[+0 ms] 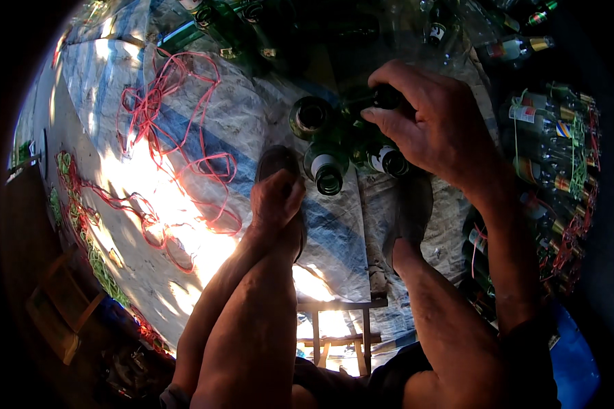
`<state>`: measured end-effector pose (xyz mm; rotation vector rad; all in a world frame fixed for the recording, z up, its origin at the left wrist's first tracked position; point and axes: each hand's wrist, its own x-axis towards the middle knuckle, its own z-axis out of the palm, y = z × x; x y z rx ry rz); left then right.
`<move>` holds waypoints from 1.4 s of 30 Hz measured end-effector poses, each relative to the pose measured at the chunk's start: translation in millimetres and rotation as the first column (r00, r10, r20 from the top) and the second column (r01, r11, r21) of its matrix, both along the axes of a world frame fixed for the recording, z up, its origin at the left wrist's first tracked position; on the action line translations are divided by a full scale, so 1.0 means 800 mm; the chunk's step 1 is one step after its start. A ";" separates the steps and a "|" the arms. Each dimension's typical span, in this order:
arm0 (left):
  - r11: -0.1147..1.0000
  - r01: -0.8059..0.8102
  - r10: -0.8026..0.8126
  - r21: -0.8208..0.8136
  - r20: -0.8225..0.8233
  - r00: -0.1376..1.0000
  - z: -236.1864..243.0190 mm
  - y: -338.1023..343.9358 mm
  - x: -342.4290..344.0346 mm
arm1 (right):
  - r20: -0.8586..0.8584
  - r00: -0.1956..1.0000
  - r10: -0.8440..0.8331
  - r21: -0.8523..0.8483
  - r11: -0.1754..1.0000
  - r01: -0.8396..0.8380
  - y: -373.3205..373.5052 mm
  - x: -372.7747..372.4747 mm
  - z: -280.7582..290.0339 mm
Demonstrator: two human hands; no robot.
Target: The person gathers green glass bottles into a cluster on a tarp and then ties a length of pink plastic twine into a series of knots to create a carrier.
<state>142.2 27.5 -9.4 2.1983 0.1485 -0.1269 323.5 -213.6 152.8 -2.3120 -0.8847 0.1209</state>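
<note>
Dark green glass bottle (387, 97): its neck lies just left of the right hand's (435, 123) palm, between thumb and forefinger.
Right fingers: curved, narrow around that neck; we cannot tell whether they press on it.
Bottle's long axis: probably near upright, though shade and the hand hide its body from us.
Left hand (275, 198): farther off, curled into a fist by the left leg (252, 320), nothing visible in it.
Neighbours: we count three green glass bottles (328, 163) close by.
Edges: dark shoes (278, 162) flank the near side; tied glass bottles (549, 123) bound the right.
Room: white-and-blue striped sheet (249, 116) shows leftward, toward tangled pinkish-red string (173, 63).
</note>
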 end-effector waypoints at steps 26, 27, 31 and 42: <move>0.998 -0.050 0.049 -0.024 -0.025 0.998 -0.004 0.000 -0.004 | -0.118 0.990 0.073 -0.037 0.996 -0.078 0.001 0.005 0.013; 0.998 -0.052 0.052 -0.024 -0.023 0.998 -0.004 0.000 -0.004 | -0.117 0.990 0.075 -0.031 0.996 -0.079 0.002 0.006 0.015; 0.999 -0.049 0.049 -0.018 -0.032 0.998 -0.001 0.000 -0.004 | -0.139 0.988 0.069 -0.108 0.990 -0.085 0.002 0.009 0.022; 0.996 -0.090 0.091 0.017 -0.048 0.995 0.003 -0.002 -0.002 | -0.160 0.985 0.071 -0.015 0.997 -0.074 0.001 0.046 0.023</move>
